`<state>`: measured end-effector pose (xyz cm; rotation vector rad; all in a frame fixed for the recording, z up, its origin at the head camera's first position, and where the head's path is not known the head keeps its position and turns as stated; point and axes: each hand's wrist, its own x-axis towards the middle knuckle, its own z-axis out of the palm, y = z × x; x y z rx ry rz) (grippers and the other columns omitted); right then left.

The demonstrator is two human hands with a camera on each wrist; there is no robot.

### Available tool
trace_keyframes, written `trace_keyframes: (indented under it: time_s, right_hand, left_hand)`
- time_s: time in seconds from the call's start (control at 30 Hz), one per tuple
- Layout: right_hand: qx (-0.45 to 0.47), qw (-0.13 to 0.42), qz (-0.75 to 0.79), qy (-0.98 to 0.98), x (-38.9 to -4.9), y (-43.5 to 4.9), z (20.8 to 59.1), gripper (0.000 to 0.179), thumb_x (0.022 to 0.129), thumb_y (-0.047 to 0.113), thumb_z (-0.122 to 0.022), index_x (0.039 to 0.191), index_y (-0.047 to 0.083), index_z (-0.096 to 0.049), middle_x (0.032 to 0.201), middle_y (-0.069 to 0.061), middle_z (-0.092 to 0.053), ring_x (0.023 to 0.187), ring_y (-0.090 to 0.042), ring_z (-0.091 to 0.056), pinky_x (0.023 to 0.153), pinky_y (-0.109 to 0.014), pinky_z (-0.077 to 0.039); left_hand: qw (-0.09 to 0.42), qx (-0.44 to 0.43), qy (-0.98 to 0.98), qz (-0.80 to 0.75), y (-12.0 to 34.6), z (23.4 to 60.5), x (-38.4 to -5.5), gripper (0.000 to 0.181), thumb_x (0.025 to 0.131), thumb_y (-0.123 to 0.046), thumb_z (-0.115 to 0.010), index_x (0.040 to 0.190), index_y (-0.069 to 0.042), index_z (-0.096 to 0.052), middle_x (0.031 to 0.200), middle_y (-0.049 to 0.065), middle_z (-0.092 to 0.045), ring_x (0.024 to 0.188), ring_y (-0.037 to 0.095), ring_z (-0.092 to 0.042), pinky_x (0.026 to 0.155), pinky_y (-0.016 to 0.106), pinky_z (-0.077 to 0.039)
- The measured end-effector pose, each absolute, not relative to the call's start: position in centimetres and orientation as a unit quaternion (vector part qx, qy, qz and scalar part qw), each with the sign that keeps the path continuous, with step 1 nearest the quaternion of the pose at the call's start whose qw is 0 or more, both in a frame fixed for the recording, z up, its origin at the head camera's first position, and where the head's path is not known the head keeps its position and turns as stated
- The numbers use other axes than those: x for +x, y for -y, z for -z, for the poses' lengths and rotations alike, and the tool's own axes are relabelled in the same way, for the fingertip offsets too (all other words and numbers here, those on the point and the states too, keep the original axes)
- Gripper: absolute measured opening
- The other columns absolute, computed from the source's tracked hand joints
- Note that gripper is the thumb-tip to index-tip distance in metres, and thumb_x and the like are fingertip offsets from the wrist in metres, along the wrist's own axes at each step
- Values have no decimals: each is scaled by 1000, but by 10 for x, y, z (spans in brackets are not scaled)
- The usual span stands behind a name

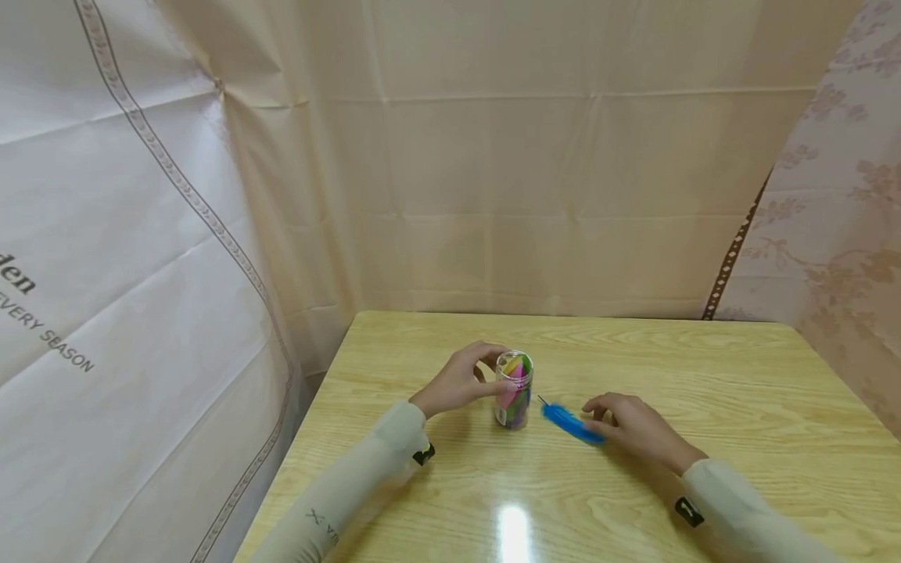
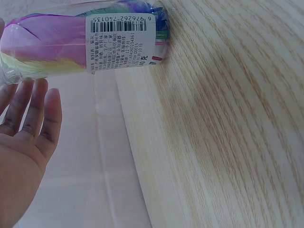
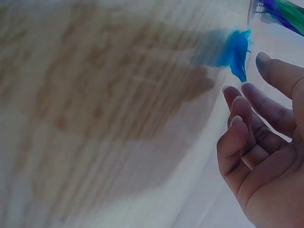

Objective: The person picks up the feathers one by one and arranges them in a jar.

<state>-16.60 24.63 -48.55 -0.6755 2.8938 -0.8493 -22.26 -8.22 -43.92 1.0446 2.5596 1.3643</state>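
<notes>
A clear jar (image 1: 515, 414) stands upright on the table, filled with feathers in pink, yellow, green and purple. My left hand (image 1: 463, 378) holds it near the rim, thumb on the near side and fingers behind. The left wrist view shows the jar's white barcode label (image 2: 122, 42) and part of the left hand (image 2: 23, 147) at its neck. To the right of the jar is a blue feather (image 1: 572, 424), its quill toward the jar. My right hand (image 1: 637, 428) is at the feather's other end. In the right wrist view the thumb is apart from the blue feather (image 3: 239, 54), whose tip meets a fingertip.
The wooden table (image 1: 676, 360) has a bright light reflection near its front. A beige cloth (image 1: 493, 172) hangs behind the table, a printed white cloth (image 1: 127, 328) on the left and a floral cloth (image 1: 838, 227) on the right.
</notes>
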Motion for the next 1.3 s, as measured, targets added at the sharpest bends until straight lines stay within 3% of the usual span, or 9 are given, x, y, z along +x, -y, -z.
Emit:
trace_keyframes:
  time_s: [0.23,0.53,0.87,1.17,1.3]
  right_hand:
    - [-204,42,276,-938,-167,-243,490,31,87,34,-70,108,11,-67,82,11,-60,68,-2,-54,61,-23,-47]
    - [-193,54,273,-941,-168,-241,493,25,81,26,-77,100,11,-69,79,10,-58,70,-8,-52,62,-24,-46]
    - [-227,58,288,-929,-166,-242,489,10,84,19,-74,81,17,-65,73,10,-58,65,-4,-50,58,-22,-45]
    - [-234,57,298,-924,-167,-244,491,11,85,18,-73,79,17,-64,73,10,-57,64,-3,-49,56,-21,-44]
    - [-234,47,300,-923,-167,-246,491,10,87,19,-71,81,18,-64,73,10,-59,63,-3,-52,55,-22,-45]
  left_hand:
    - [26,339,-832,-438,82,439,-222,56,79,-52,-71,129,-32,-55,115,4,-59,97,8,-55,70,26,-53]
    - [25,340,-831,-439,81,441,-221,55,79,-52,-71,129,-33,-55,114,0,-59,97,8,-54,71,26,-53]
    - [21,344,-830,-438,82,439,-221,56,80,-51,-71,129,-31,-55,114,4,-60,97,7,-54,72,26,-52]
    - [21,346,-830,-438,82,440,-222,56,80,-50,-72,130,-31,-55,112,-3,-59,97,7,-54,71,26,-52]
    - [20,345,-832,-435,82,441,-222,56,79,-52,-71,129,-32,-55,112,-1,-59,97,7,-54,71,26,-52]
